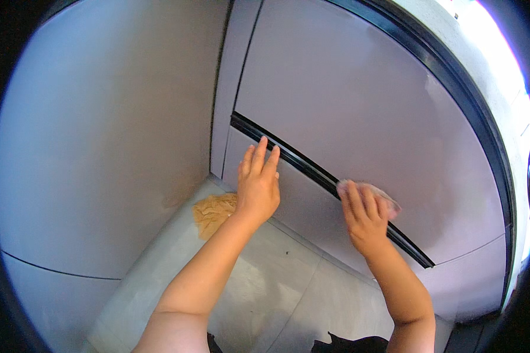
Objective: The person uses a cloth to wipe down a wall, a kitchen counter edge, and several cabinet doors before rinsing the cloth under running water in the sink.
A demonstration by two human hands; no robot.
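My right hand [366,223] grips a pinkish-white cloth [388,201] and presses it to the cabinet front, over the black recessed handle strip [312,169]. Part of the cloth is hidden under the fingers. Farther left, my left hand [258,185] has its fingers stretched out, with the fingertips at the edge of the same strip; it holds nothing. The pale grey-lilac drawer fronts [359,100] lie above and below the strip.
A crumpled tan cloth [212,213] lies on the tiled floor [271,288] in the corner, partly behind my left forearm. On the left stands a tall smooth panel [100,135]. A dark edge [453,76] borders a pale countertop [441,23] at the upper right.
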